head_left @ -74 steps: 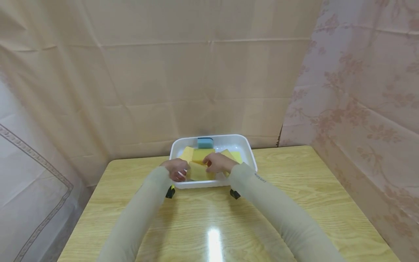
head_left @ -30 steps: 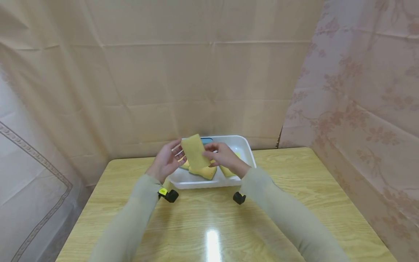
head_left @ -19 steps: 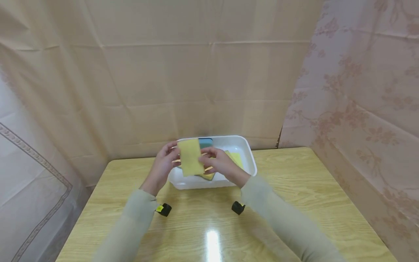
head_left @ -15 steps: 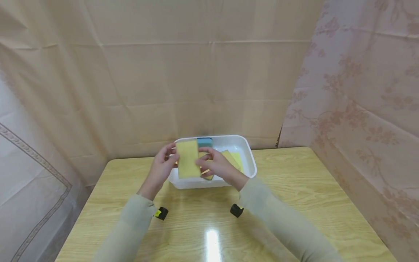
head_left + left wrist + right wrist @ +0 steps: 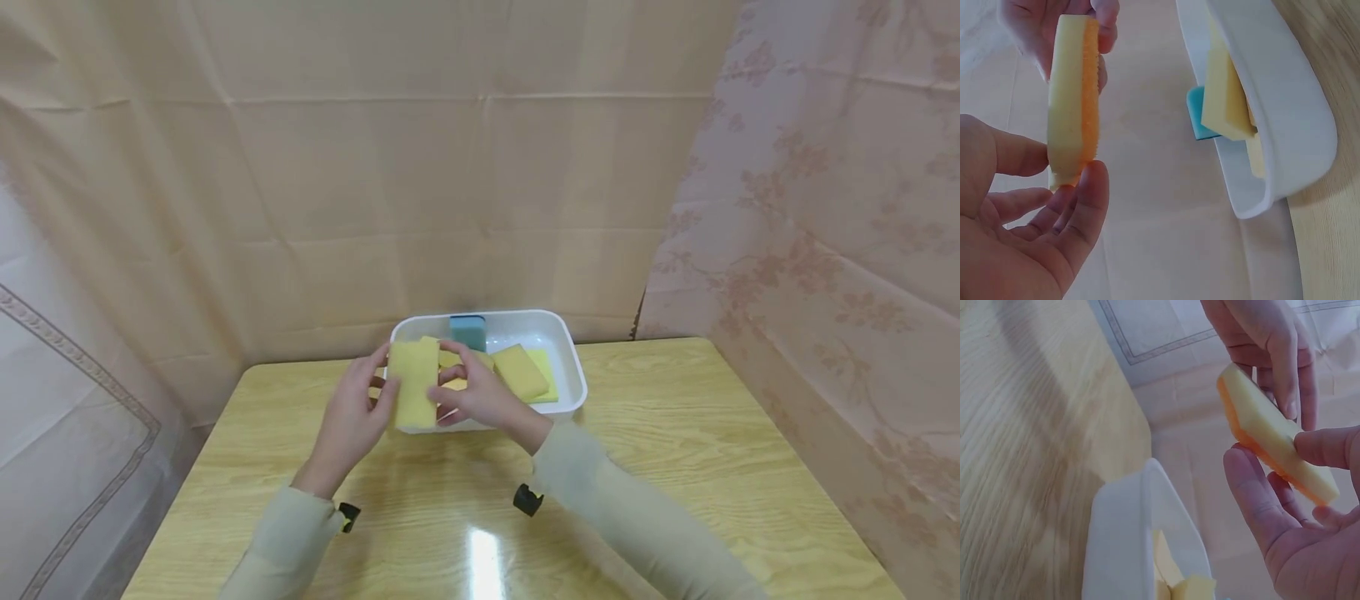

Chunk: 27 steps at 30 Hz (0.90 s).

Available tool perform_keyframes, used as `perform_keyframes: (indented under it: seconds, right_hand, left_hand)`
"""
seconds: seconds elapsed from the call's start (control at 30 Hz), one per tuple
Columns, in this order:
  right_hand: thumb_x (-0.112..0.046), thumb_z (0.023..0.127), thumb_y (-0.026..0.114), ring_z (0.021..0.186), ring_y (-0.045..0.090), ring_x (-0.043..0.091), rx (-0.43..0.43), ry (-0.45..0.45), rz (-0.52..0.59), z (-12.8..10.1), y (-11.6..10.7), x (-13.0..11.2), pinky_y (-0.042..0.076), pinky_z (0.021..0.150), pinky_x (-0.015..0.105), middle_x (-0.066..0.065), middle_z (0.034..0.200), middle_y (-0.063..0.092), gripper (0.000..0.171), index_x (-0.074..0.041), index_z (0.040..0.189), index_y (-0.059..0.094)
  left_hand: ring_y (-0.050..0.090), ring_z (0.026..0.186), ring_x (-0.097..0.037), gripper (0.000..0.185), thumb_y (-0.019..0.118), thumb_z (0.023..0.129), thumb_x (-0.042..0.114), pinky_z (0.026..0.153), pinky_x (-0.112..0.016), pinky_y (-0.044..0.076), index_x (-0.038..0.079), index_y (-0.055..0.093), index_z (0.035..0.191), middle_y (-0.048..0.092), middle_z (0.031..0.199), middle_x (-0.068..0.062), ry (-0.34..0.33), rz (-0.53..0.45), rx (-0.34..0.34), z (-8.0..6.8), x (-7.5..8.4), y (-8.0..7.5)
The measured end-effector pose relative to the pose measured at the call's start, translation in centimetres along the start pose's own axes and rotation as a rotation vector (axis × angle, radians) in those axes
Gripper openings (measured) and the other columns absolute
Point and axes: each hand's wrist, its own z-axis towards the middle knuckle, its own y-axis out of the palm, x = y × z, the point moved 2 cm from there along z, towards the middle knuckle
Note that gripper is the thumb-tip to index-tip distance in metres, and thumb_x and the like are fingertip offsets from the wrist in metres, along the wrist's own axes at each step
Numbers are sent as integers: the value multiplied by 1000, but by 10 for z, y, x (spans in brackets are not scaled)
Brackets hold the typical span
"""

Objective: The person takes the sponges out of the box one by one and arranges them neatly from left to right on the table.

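Observation:
A yellow sponge [image 5: 415,385] with an orange scouring layer [image 5: 1089,94] is held up in front of the tray's left part. My left hand [image 5: 348,421] pinches its left edge between thumb and fingers. On the other edge, my right hand [image 5: 483,396] grips with the thumb on the yellow face and the fingers on the orange side, as the right wrist view shows. Behind the hands stands a white tray [image 5: 574,379] with several sponges. A blue sponge [image 5: 468,332] leans at its back wall, and a yellow sponge [image 5: 520,372] overlaps a brighter yellow one [image 5: 547,375].
The wooden table [image 5: 675,433] extends to both sides and in front of the tray. Beige cloth [image 5: 480,208] hangs behind it, and floral cloth [image 5: 832,250] on the right. Black wrist cameras [image 5: 528,500] sit below the forearms.
Both hands reached into the tray, then lifted the yellow sponge out. They turned it upright and brought it left and nearer, uncovering more of the sponges on the right.

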Motion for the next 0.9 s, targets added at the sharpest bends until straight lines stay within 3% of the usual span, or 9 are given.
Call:
perform_keyframes:
  seconds: [0.47,0.73,0.9]
  right_hand:
    - [0,93,71,82,70,26,65,21,33,13,47,16,62,68,47,13,111,55,77,-18,155,31]
    - [6,95,62,93,68,21,63,13,65,18,81,31,61,77,46,12,121,59,76,-7,160,25]
    - [5,96,61,96,67,18,23,23,58,20,98,42,60,82,46,10,125,59,67,-2,157,33]
  left_hand:
    - [67,95,-33,51,64,98,4,69,-38,61,-5,49,145,58,128,-22,-59,117,28,-19,-23,-20]
    - [67,94,-36,49,63,98,5,71,-45,60,-7,50,143,60,124,-25,-116,179,26,-31,-41,-36]
    - [66,96,-38,50,62,99,7,74,-48,60,-9,47,144,58,125,-28,-181,199,-16,-41,-56,-42]
